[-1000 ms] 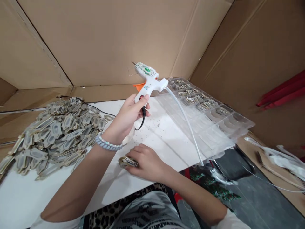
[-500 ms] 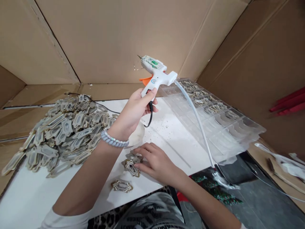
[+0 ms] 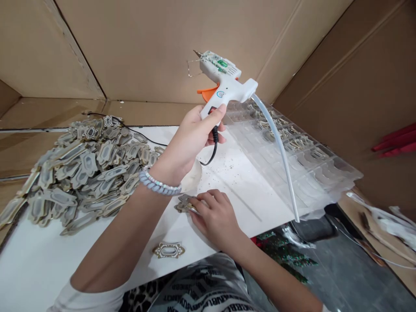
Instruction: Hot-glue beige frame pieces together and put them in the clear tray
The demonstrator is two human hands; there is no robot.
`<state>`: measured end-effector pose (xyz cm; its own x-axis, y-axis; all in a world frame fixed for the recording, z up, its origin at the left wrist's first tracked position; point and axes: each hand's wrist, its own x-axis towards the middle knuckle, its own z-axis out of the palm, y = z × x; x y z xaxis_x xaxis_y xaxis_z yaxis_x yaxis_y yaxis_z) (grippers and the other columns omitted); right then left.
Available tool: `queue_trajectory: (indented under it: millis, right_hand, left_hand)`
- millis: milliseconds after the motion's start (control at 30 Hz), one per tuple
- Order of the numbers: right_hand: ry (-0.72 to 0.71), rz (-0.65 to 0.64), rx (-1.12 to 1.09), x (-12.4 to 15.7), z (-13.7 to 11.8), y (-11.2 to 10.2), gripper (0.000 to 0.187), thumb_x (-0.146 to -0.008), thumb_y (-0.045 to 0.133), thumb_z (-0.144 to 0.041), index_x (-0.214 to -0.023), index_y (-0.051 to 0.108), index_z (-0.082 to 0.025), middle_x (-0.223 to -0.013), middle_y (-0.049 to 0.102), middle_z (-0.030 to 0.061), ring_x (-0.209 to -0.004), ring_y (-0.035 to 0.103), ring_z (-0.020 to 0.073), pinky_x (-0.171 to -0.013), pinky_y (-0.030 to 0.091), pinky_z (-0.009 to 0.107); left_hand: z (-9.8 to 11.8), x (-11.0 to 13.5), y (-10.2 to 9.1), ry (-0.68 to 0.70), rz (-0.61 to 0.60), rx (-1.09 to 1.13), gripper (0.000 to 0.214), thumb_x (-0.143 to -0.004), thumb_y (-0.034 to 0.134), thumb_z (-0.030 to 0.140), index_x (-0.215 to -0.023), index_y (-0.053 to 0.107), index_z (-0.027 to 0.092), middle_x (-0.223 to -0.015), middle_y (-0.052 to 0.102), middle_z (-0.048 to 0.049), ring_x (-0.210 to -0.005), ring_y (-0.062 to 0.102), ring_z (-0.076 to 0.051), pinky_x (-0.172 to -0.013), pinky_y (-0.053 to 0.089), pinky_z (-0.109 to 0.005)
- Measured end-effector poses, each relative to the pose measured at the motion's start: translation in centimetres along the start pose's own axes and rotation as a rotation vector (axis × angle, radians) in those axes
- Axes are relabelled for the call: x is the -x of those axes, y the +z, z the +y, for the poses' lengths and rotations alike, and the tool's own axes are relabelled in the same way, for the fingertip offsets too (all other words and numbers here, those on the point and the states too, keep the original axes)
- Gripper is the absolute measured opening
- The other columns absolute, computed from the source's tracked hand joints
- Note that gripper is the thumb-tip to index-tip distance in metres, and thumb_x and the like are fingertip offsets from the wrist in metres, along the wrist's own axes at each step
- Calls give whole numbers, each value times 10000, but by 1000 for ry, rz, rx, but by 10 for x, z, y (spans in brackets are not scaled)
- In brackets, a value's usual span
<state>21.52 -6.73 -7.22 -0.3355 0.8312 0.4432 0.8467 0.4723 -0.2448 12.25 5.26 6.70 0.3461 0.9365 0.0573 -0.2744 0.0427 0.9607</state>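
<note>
My left hand (image 3: 201, 134) is wrapped round the handle of a white hot glue gun (image 3: 224, 82) with an orange trigger, held up above the table. Its nozzle points up and to the left, and a long pale glue stick (image 3: 277, 143) trails from its back end. Low on the table, my right hand (image 3: 216, 216) has its fingers curled over some small ornate frame-shaped pieces (image 3: 184, 203), which it partly hides. One more ornate piece (image 3: 168, 250), brown with a white scroll pattern, lies by itself near the front edge.
A big heap of similar frame pieces (image 3: 94, 169) covers the table's left side. To the right sits a clear compartment tray (image 3: 312, 173) holding metal clips. Behind the left wrist is a pale round object (image 3: 192, 177). Cardboard walls (image 3: 146, 47) enclose the table.
My left hand and the glue gun have risen slightly and shifted right in view. Under my right hand, the patterned piece that showed earlier is now mostly covered by the fingers.
</note>
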Motion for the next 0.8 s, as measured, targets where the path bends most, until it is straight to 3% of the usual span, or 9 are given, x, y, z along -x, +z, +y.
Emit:
queue_trajectory:
  millis: [200,333,400,500,567,633,733,800]
  right_hand:
    - [90,35,-205,3,21,-13,278,-1011,506,-181,-1192,714,-144,-974,744,106,-899,669,226,-770,550,339]
    - [272,-130,114,11,42,-21,343,-987,478,-151,-1260,685,-141,-814,709,82,-732,659,226,-640,497,326]
    - [315,-179,265,16,51,-24,319,-971,529,-186,-1244,689,-151,-874,716,103,-775,657,250,-653,490,343]
    - [307,-110,385,19,52,-30,372,-937,627,-264,-1291,648,-151,-1072,728,156,-944,650,329,-737,499,420]
    - [274,-11,378,18,41,-35,373,-929,642,-243,-1291,635,-150,-1117,728,169,-987,638,342,-767,485,445]
    - [186,42,228,17,19,-37,271,-949,611,-192,-1216,655,-171,-1031,747,133,-915,639,290,-753,471,416]
    - [-70,-106,-145,17,-20,-32,187,-975,631,-265,-1148,666,-204,-1019,759,60,-915,633,233,-762,477,384]
    - [-186,-178,-202,19,-40,-23,226,-969,657,-326,-1151,673,-192,-1004,765,39,-890,628,221,-730,473,377]
  left_hand:
    - [0,-1,-1,7,6,17,230,-1004,565,278,-799,539,178,-708,556,26,-588,561,-68,-596,438,-204]
    - [-1,-3,-2,7,2,31,231,-1004,570,281,-799,539,179,-706,567,29,-580,570,-66,-596,443,-203]
    - [-1,-3,-3,5,6,32,234,-1003,573,287,-797,539,181,-701,571,31,-574,573,-64,-588,440,-197]
    - [-1,-4,-3,-3,13,47,233,-1003,572,283,-797,545,178,-691,570,31,-573,580,-64,-580,438,-194]
    - [0,-4,-3,-2,14,58,228,-998,582,281,-798,560,173,-692,572,28,-574,583,-65,-582,442,-200]
    - [0,-4,-3,0,14,66,222,-988,599,282,-798,581,170,-696,576,24,-576,585,-68,-592,451,-213]
    - [0,-4,-4,10,6,75,240,-983,609,283,-772,601,167,-696,575,20,-575,583,-70,-604,458,-227]
    - [1,-5,-5,16,4,80,257,-983,609,286,-757,604,164,-694,571,21,-568,578,-68,-605,456,-230]
